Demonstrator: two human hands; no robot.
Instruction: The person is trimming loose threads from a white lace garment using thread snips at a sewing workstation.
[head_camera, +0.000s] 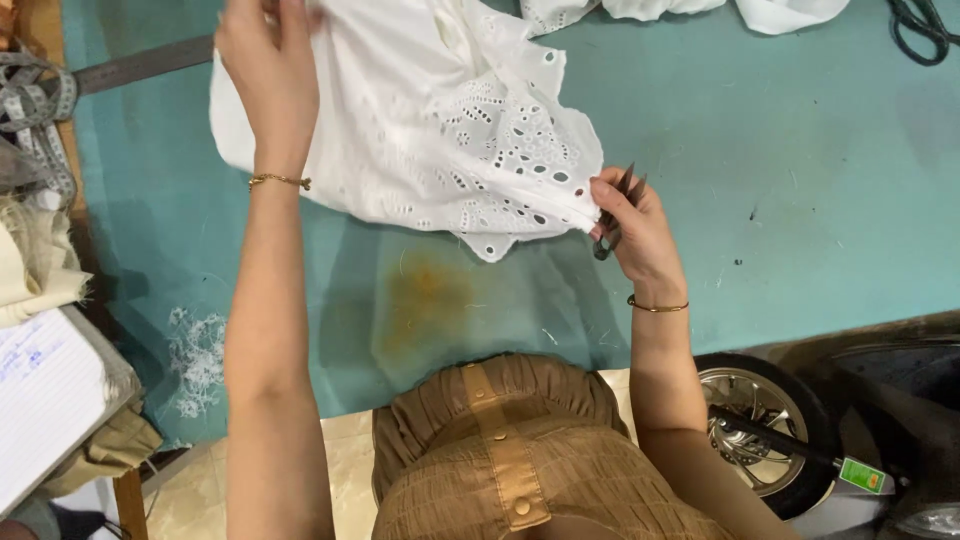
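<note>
A white eyelet-lace fabric (440, 120) lies bunched on a teal table (800, 200). My left hand (265, 60) rests on the fabric's upper left part, fingers gripping the cloth. My right hand (630, 225) pinches the fabric's scalloped right edge and also holds small dark thread snips (612, 215) between the fingers. Both wrists wear thin gold bracelets.
A rust-coloured stain (425, 295) marks the table near me. White thread scraps (195, 355) lie at the left. Measuring tape (35, 95), folded cloth and a notebook (45, 400) sit at the left edge. More white fabric (700, 10) and dark scissors (920, 30) lie at the far side. A scooter wheel (755, 420) stands lower right.
</note>
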